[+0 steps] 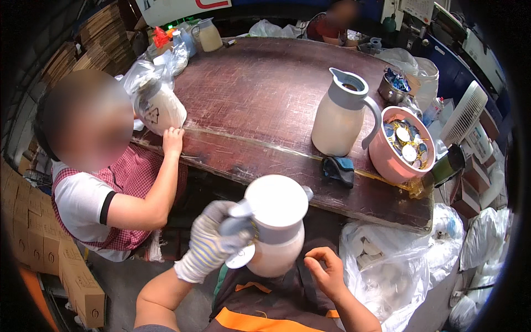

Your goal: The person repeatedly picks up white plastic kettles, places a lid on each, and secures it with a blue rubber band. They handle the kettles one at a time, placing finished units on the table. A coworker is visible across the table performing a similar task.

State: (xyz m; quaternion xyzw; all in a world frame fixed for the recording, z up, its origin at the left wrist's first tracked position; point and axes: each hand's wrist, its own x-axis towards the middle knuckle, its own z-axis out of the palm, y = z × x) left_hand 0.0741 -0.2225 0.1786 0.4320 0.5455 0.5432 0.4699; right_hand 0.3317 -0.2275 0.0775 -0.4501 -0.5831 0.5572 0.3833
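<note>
My left hand (pixel 207 243), in a striped knit work glove, is closed round the grey handle of a vacuum jug (pixel 274 252). The jug hangs over my lap in front of the table edge, its body pale and its white lid (pixel 276 200) on. From the handle side dangles a round white tag (pixel 241 258) on a thin gold string. My bare right hand (pixel 327 271) is just right of the jug, apart from it. Its fingers are half curled, with a gap to the thumb, and nothing shows in them.
On the brown table (pixel 249 94), a lidless jug (pixel 340 119) stands near a pink tub (pixel 381 152) of round tags and a dark cloth pouch (pixel 338 170). At left, another person's hand (pixel 173 141) touches a plastic-wrapped jug (pixel 161 109). Plastic bags (pixel 381 276) lie right; cartons (pixel 83 293) stand left.
</note>
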